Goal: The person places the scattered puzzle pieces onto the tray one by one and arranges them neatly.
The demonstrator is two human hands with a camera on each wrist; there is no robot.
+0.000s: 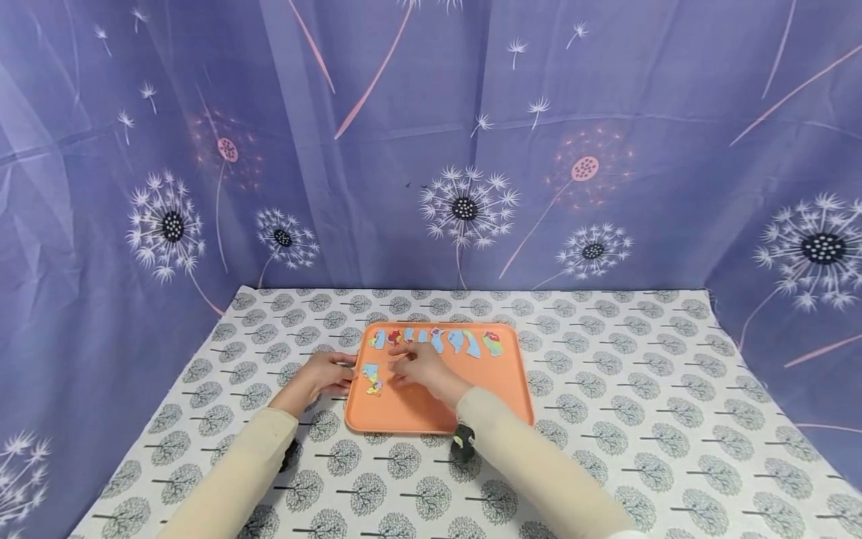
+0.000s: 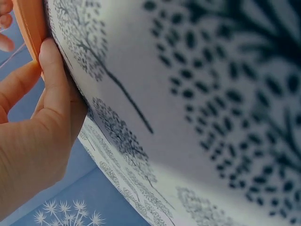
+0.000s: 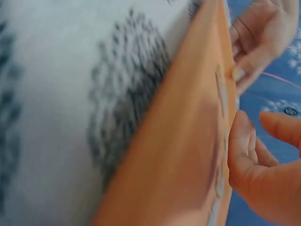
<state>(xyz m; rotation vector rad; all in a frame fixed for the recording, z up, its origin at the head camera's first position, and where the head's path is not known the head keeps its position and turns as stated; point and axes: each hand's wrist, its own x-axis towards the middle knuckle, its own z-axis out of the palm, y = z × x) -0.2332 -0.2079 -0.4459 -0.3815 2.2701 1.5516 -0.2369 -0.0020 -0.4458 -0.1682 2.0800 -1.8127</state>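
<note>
An orange tray [image 1: 438, 408] lies on the patterned tablecloth with flat, colourful jigsaw pieces on it. At its left rim, my left hand [image 1: 328, 373] pinches the edge; the left wrist view has the thumb [image 2: 19, 84] and fingers [image 2: 54, 70] on that rim. Over the tray's left half hovers my right hand [image 1: 423, 368], thumb and fingers apart, holding nothing that shows. Fingertips [image 3: 240, 125] of that hand are close to the tray surface. Just left of it are blue-and-yellow jigsaw pieces [image 1: 372, 379], set close together.
Several more jigsaw pieces [image 1: 474, 344] run in a row along the tray's far side, partly behind my right hand. A white tablecloth [image 1: 606, 389] with grey trees surrounds the tray. Behind the table hangs a purple dandelion curtain [image 1: 377, 187].
</note>
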